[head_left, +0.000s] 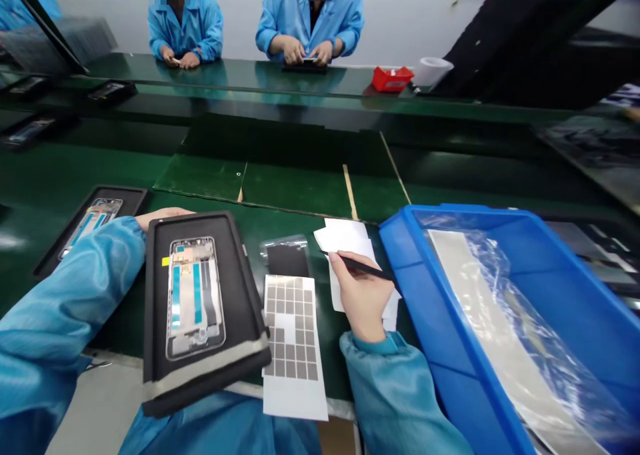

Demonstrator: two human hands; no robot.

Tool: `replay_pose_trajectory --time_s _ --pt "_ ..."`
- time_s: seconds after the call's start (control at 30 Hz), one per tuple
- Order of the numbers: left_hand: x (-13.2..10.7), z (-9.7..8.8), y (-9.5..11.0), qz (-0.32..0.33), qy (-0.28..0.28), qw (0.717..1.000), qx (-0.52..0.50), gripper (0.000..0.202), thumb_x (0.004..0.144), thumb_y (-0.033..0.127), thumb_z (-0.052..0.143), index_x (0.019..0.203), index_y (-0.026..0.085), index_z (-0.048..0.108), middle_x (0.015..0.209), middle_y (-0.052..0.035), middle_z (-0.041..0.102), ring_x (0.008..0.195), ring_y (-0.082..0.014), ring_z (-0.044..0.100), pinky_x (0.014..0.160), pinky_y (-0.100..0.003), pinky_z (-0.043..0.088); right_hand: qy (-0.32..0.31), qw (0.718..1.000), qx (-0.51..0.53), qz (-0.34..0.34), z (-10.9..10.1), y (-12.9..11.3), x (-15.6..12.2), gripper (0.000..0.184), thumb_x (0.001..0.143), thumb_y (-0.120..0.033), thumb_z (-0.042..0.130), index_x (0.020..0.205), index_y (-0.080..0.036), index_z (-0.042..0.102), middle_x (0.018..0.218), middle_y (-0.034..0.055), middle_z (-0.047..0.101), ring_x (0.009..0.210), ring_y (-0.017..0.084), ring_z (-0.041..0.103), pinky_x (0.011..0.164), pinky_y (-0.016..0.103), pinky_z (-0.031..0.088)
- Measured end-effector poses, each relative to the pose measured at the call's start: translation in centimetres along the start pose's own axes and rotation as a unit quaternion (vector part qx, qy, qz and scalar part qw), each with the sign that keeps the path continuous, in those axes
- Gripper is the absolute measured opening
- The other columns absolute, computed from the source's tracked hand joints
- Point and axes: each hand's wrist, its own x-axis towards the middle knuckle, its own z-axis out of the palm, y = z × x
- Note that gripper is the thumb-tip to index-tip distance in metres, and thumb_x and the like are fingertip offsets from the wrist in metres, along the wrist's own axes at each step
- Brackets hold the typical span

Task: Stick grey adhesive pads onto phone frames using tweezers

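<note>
1. Black tray [237, 295] sits at the view's 7 o'clock, tilted, and carries a phone frame [194, 295]. The left hand [165, 215] is closed on the tray's 11 o'clock corner and is mostly hidden behind it.
2. Sticker sheet [293, 328] of grey squares lies just beside the tray's 3 o'clock edge.
3. Right hand [363, 295], at the sheet's 2 o'clock, is pinched on a thin black tool [360, 266], whose tip is over white papers [350, 236].
4. Blue bin [440, 335] stands at that hand's 3 o'clock.

Near left: tray [200, 368] matt black, plastic-looking, with a pale taped strip on its near edge. Phone frame [194, 296] in it: shiny metal, glossy teal strips. Sticker sheet [293, 338]: white paper, matt grey squares. Thin tool [357, 266]: matt black. Right: bin [420, 308] glossy blue plastic, crinkled clear film [520, 322] inside. Surface [300, 188] smooth green, reflective. Sleeves [60, 308]: blue cloth, faint sheen.
</note>
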Motion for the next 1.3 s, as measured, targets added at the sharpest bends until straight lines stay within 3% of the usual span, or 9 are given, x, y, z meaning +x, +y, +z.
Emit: replay_pose_trajectory --time_s 0.1,0.23,0.3,0.4,0.57,0.67,0.9,1.07,1.3 --pt "0.7 1.4 1.1 -0.064 -0.076 0.994 0.054 0.023 0.061 0.011 0.084 0.079 0.018 0.074 0.072 -0.0045 0.073 0.08 -0.0246 0.073 0.075 -0.038 0.06 -0.005 1.0 0.009 0.009 0.0 -0.1 -0.1 0.021 0.075 -0.035 0.08 0.084 -0.016 0.075 0.082 0.008 0.077 0.074 0.022 0.072 0.072 0.038 0.06" --pt "2.3 3.3 4.2 -0.072 -0.123 0.977 0.161 0.021 0.055 0.019 0.084 0.074 0.021 0.075 0.073 -0.0031 0.074 0.071 -0.0224 0.072 0.07 -0.034 0.06 -0.017 0.999 0.025 0.021 0.1 -0.4 -0.2 0.02 0.075 -0.034 0.08 0.085 -0.017 0.076 0.083 0.0078 0.077 0.076 0.022 0.073 0.074 0.038 0.061" --pt "2.6 5.0 6.1 0.001 -0.152 0.957 0.248 0.019 0.055 0.021 0.084 0.072 0.02 0.075 0.074 -0.0011 0.074 0.073 -0.0201 0.071 0.073 -0.029 0.058 -0.021 0.999 0.027 0.025 0.2 -0.5 -0.3 0.02 0.075 -0.034 0.08 0.085 -0.017 0.076 0.082 0.0077 0.077 0.076 0.023 0.073 0.074 0.039 0.061" --pt "1.2 9.5 7.6 0.16 -0.199 0.889 0.379 0.016 0.069 0.033 0.078 0.076 0.019 0.075 0.076 -0.001 0.073 0.076 -0.0191 0.068 0.08 -0.026 0.054 -0.03 0.999 0.034 0.025 0.4 -0.8 -0.2 0.019 0.075 -0.034 0.081 0.084 -0.018 0.075 0.082 0.0073 0.077 0.077 0.022 0.073 0.073 0.038 0.061" --pt "-3.0 18.3 5.3 0.221 -0.278 0.814 0.459 0.05 0.063 0.049 0.084 0.1 0.02 0.068 0.092 -0.0046 0.071 0.084 -0.0256 0.067 0.076 -0.031 0.052 -0.045 0.998 0.049 0.02 0.7 -1.9 0.6 0.018 0.076 -0.033 0.08 0.085 -0.019 0.075 0.085 0.0067 0.078 0.081 0.023 0.074 0.076 0.039 0.063" --pt "-3.9 20.9 3.2 0.242 -0.289 0.796 0.475 0.048 0.069 0.039 0.083 0.108 0.02 0.061 0.097 -0.0057 0.069 0.086 -0.0263 0.067 0.071 -0.031 0.05 -0.064 0.996 0.063 0.016 0.7 -2.4 1.2 0.016 0.076 -0.031 0.08 0.085 -0.02 0.075 0.086 0.0058 0.078 0.081 0.022 0.074 0.076 0.037 0.063" --pt "-4.7 21.2 2.5 0.284 -0.285 0.787 0.468 0.016 0.089 0.027 0.063 0.104 0.022 0.067 0.098 -0.0033 0.074 0.092 -0.0244 0.069 0.081 -0.032 0.05 -0.081 0.992 0.092 -0.004 0.1 -2.1 1.2 0.011 0.077 -0.028 0.079 0.084 -0.022 0.075 0.085 0.0039 0.077 0.08 0.021 0.074 0.075 0.036 0.063" --pt "-5.5 21.4 2.6 0.315 -0.296 0.776 0.46 0.026 0.096 0.029 0.05 0.104 0.023 0.074 0.108 -0.0022 0.076 0.103 -0.0241 0.07 0.091 -0.031 0.051 -0.077 0.991 0.104 -0.036 -0.4 -1.4 0.8 0.011 0.078 -0.029 0.079 0.086 -0.024 0.075 0.086 0.0033 0.078 0.084 0.022 0.074 0.083 0.04 0.062" --pt "-5.5 21.3 2.6 0.341 -0.306 0.765 0.453 0.027 0.096 0.028 0.051 0.102 0.025 0.077 0.105 -0.0007 0.078 0.099 -0.0234 0.072 0.087 -0.029 0.053 -0.091 0.99 0.099 -0.047 -0.6 -1.1 1.0 0.011 0.078 -0.028 0.08 0.087 -0.024 0.074 0.088 0.003 0.078 0.086 0.022 0.075 0.085 0.039 0.063"
